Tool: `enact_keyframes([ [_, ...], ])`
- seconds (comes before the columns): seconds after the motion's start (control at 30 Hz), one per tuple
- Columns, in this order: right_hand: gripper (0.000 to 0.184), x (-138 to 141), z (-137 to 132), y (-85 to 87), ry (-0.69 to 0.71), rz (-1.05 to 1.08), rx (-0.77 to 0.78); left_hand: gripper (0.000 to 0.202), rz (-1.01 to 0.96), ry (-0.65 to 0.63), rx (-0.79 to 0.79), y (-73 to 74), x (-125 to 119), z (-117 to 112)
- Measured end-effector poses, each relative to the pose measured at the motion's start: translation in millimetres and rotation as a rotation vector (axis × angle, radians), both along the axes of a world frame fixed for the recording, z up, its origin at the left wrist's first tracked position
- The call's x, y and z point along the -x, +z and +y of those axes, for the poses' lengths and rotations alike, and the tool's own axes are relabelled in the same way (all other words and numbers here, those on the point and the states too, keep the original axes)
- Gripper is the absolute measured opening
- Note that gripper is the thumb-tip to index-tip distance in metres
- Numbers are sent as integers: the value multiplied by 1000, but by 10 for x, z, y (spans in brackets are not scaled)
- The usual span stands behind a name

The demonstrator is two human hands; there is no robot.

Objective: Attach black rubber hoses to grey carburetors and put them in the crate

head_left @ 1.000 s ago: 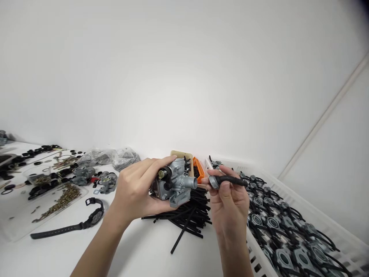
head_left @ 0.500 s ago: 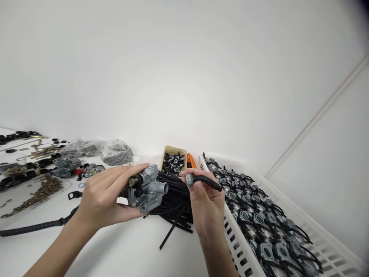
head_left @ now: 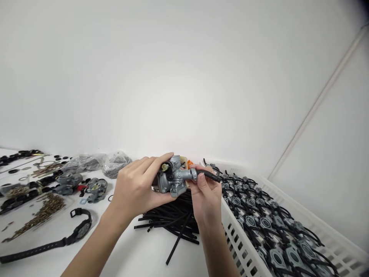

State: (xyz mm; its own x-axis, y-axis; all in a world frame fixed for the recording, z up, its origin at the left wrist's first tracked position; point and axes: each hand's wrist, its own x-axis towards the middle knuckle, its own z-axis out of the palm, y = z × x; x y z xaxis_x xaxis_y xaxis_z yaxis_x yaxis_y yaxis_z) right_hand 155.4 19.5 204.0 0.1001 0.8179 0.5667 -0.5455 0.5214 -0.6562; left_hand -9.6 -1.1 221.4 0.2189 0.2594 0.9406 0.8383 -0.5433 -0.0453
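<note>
A grey metal carburetor [head_left: 174, 177] is gripped in my left hand [head_left: 135, 184], its spout pointing right. My right hand [head_left: 208, 194] pinches a black rubber elbow hose [head_left: 209, 175] with a grey ring clamp [head_left: 194, 174] at its left end. The clamped end meets the tip of the carburetor's spout; how far it sits over the spout I cannot tell. Below both hands lies a heap of thin black tubes [head_left: 170, 215] on the white table.
To the right stands a white crate [head_left: 239, 246] holding several carburetors with hoses. A black watch [head_left: 82, 229], two loose carburetors [head_left: 96, 189], a clear tray of small brass parts [head_left: 47, 211] and plastic bags [head_left: 115, 164] lie left. A partly hidden yellowish bin [head_left: 183, 158] is behind my hands.
My left hand has carried the carburetor right, bringing its spout against the clamped hose end in my right hand. The view has shifted, showing the whole watch.
</note>
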Motion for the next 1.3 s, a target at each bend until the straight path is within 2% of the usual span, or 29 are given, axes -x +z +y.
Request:
enact_keyframes([
  [0.17,12,-35,44,-12,-65,-31,-95,61,-14,-32,20,-31,-24,42],
  [0.33,10,-68,90,-99,-81,-84,-111,58,36,-9,19,-94,10,79],
  [0.6,6,-49,51,-223,-11,-119,-168,54,94,4,21,-197,108,5],
  [0.9,4,-52,56,-244,-10,-128,-146,57,133,19,52,-161,132,-28],
  [1.3,3,-32,68,-246,-25,-131,-170,60,103,32,90,-185,150,-23],
])
